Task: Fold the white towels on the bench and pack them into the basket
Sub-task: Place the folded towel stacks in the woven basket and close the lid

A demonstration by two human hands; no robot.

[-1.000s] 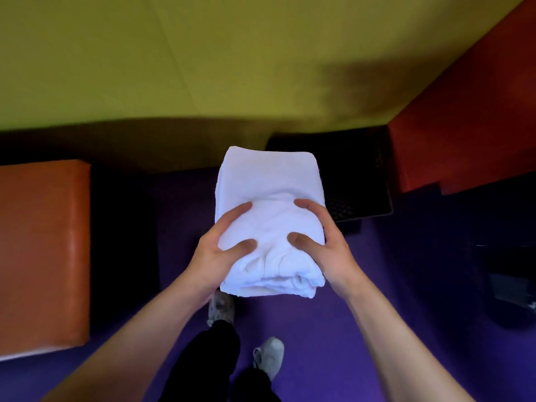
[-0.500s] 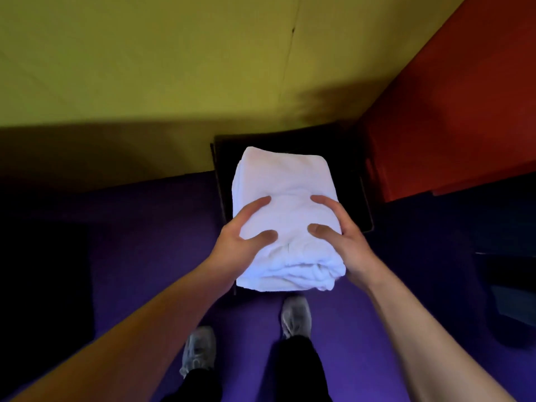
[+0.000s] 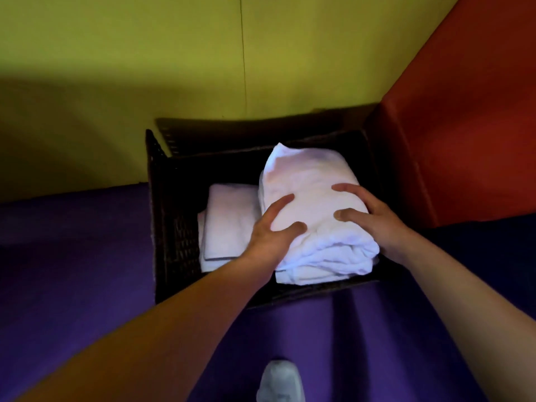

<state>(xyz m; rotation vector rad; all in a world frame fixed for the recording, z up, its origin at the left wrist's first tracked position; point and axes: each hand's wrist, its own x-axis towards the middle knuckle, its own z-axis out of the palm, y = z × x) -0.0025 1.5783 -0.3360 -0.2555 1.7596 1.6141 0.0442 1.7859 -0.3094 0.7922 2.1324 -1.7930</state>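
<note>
Head view, looking down into a dark woven basket (image 3: 162,216) that stands on a purple floor (image 3: 75,256) against a yellow-green wall (image 3: 174,68), with a red block (image 3: 464,126) just beside it on the right. Both hands hold a stack of folded white towels (image 3: 313,192) over the right half of the basket. The left hand (image 3: 272,230) grasps the stack's left side, thumb and forefinger laid on its top and the remaining fingers hidden beside or beneath it. The right hand (image 3: 368,219) grasps the stack's right side in the same manner, thumb and forefinger on top. The near end of the stack lies at the basket's front rim; whether its underside rests on the basket bottom cannot be told. A second folded white towel (image 3: 229,221) lies flat inside the left half of the basket, touching the held stack. A light-coloured shoe (image 3: 280,381) shows at the lower edge on the floor.
</note>
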